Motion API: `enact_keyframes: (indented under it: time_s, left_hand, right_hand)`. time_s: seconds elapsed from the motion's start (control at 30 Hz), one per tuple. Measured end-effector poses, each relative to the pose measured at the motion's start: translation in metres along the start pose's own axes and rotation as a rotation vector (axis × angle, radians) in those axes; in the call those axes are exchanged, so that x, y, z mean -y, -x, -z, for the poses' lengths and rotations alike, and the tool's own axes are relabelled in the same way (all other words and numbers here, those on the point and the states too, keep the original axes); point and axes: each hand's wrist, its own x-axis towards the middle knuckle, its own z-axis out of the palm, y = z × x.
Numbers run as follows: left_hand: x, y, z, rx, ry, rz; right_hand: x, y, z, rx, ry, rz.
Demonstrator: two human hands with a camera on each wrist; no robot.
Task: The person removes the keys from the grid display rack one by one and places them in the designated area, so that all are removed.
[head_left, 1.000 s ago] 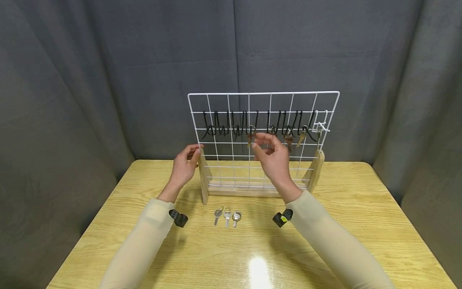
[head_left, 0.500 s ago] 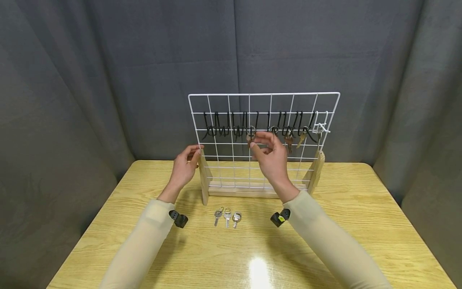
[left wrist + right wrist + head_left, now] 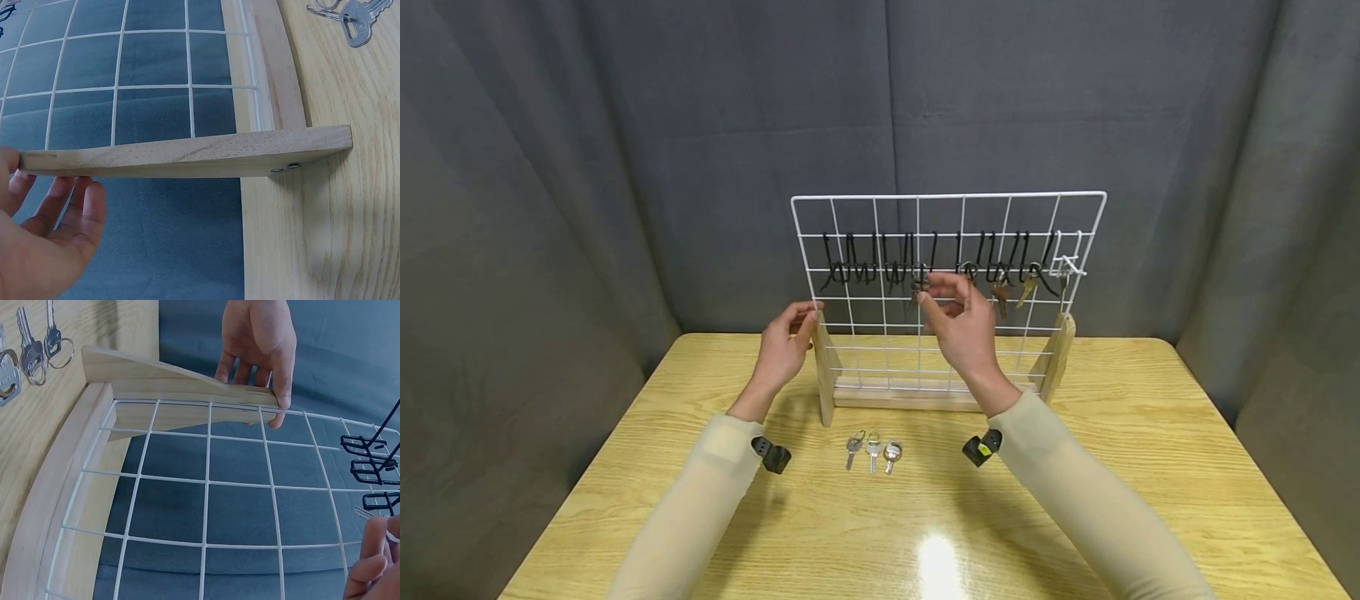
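Studio-like setting, grey curtains (image 3: 737,108) behind, wood-grain table (image 3: 1150,433)

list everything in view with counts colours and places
table: one, yellowish wood, foreground
stand: one, pale wood, on table
grid: one, white, in stand
hooks: several, black, across grid
end hooks: count unclear, white, grid's right
hung keys: several, gold and darker, grid's right half
loose keys: three, silver, table before stand
curtain: count unclear, grey, behind and beside
wrist cameras: two, black, at wrists
sleeves: two, cream, forearms
left hand: one, gripping stand's left upright
right hand: one, at a key, grip unclear
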Motion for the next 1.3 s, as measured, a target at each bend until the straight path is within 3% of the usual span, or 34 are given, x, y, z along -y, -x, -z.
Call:
enact_keyframes:
  time_s: [0.43,0.73,1.07,1.3]
  left_hand:
    - [-0.004,0.002,0.0,-0.004,0.003,0.014]
    - [-0.004,0.0,-0.001,-0.015,0.012,0.034]
    - [-0.005,0.0,-0.002,-0.023,-0.007,0.024]
    - [-0.004,0.0,-0.002,-0.016,0.003,0.027]
  right_hand:
    - [0.0,-0.001,0.0,0.02,-0.001,0.014]
    - [-0.034,-0.014,-0.002,0.016,-0.008,0.02]
    - [-0.032,-0.014,-0.002,0.015,0.012,0.056]
    - [-0.03,-0.013,-0.001,0.029,-0.008,0.029]
